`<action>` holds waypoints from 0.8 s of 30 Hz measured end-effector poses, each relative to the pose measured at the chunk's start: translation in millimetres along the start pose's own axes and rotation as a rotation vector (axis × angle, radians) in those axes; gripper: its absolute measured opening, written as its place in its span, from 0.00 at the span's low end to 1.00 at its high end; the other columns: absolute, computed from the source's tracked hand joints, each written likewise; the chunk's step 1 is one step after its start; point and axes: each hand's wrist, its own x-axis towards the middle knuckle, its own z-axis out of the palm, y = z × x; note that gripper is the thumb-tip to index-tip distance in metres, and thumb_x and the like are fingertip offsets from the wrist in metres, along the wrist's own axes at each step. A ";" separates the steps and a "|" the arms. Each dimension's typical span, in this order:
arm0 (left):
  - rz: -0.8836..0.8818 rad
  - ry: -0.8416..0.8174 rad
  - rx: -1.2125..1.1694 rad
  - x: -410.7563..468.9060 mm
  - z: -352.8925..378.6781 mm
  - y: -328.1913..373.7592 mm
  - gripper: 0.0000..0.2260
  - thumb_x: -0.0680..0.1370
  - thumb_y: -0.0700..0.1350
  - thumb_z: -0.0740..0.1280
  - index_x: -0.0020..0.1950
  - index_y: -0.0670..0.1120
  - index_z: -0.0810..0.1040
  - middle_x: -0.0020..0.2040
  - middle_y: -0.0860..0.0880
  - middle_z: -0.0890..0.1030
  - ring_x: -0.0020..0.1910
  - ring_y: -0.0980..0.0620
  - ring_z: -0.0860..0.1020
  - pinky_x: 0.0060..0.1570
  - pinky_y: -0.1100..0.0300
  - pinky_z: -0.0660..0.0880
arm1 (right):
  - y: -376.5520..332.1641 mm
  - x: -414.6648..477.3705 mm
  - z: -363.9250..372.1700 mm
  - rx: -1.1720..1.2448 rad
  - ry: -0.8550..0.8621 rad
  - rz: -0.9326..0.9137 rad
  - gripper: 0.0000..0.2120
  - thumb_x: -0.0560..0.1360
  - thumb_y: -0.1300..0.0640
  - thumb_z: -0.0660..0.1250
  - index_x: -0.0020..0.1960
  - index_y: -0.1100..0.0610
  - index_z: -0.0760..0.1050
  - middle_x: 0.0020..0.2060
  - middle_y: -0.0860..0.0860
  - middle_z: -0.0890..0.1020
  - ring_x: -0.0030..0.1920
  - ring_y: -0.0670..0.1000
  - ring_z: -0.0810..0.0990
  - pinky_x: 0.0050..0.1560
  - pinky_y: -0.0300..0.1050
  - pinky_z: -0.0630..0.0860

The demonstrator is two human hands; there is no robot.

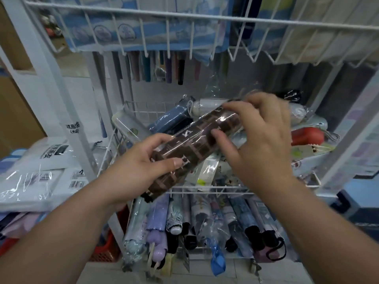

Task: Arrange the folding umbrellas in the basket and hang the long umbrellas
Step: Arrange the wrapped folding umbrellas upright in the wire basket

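A brown checked folding umbrella (192, 144) in clear plastic wrap lies slanted between both hands, above the middle white wire basket (114, 144). My left hand (139, 167) grips its lower end. My right hand (260, 140) closes over its upper end, slightly blurred. The basket under it holds a blue folding umbrella (170, 118), a red one (307, 136), and several pale wrapped ones. Long umbrellas (155, 68) hang by their handles behind the basket.
A lower wire basket (205, 222) holds several wrapped folding umbrellas side by side. An upper wire basket (184, 17) with packaged goods overhangs the top. Packaged raincoats (41, 171) are stacked at left, beside the white rack post (67, 111). An orange crate (106, 249) stands at the lower left.
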 end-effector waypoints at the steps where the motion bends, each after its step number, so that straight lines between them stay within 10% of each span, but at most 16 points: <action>1: -0.033 -0.010 -0.089 -3.8 4.8 -5.1 0.15 0.72 0.47 0.74 0.56 0.59 0.81 0.49 0.47 0.86 0.40 0.47 0.85 0.38 0.55 0.80 | -7.4 -9.9 5.2 0.156 -0.004 0.162 0.21 0.73 0.46 0.72 0.63 0.52 0.75 0.57 0.51 0.74 0.58 0.51 0.72 0.61 0.46 0.71; 7: -0.150 0.116 -0.406 -8.9 18.7 -26.8 0.14 0.67 0.43 0.75 0.52 0.44 0.81 0.45 0.37 0.85 0.34 0.43 0.81 0.31 0.55 0.78 | -37.5 -19.1 28.5 0.964 0.066 0.981 0.24 0.75 0.45 0.72 0.65 0.44 0.63 0.58 0.44 0.76 0.49 0.37 0.80 0.41 0.31 0.77; 10: -0.151 0.153 -0.467 -9.1 18.8 -29.1 0.05 0.67 0.40 0.73 0.42 0.43 0.80 0.40 0.37 0.81 0.30 0.44 0.79 0.29 0.54 0.78 | -42.0 -4.8 47.6 1.234 0.058 1.179 0.18 0.75 0.50 0.73 0.59 0.53 0.70 0.50 0.50 0.84 0.45 0.47 0.86 0.42 0.43 0.83; 13: -0.184 0.250 -0.478 -9.7 21.5 -24.8 0.09 0.75 0.40 0.66 0.34 0.45 0.77 0.34 0.40 0.78 0.27 0.44 0.76 0.28 0.57 0.75 | -53.9 -1.5 70.7 1.213 -0.033 1.199 0.18 0.72 0.49 0.74 0.56 0.57 0.75 0.48 0.57 0.85 0.46 0.57 0.86 0.48 0.56 0.84; 19: -0.061 0.580 -0.392 -1.1 11.9 -21.1 0.07 0.74 0.52 0.68 0.40 0.49 0.79 0.36 0.48 0.80 0.35 0.49 0.79 0.38 0.53 0.76 | -94.8 -0.8 100.6 1.153 -0.250 1.078 0.19 0.72 0.51 0.74 0.57 0.59 0.75 0.47 0.55 0.85 0.44 0.53 0.85 0.46 0.49 0.83; 24: -0.035 0.508 -0.088 8.3 -12.9 -19.0 0.16 0.80 0.48 0.67 0.68 0.56 0.75 0.48 0.54 0.85 0.40 0.59 0.83 0.42 0.59 0.78 | -104.4 24.4 114.1 1.149 -0.397 1.014 0.16 0.75 0.57 0.72 0.59 0.62 0.75 0.49 0.60 0.84 0.49 0.61 0.85 0.53 0.62 0.82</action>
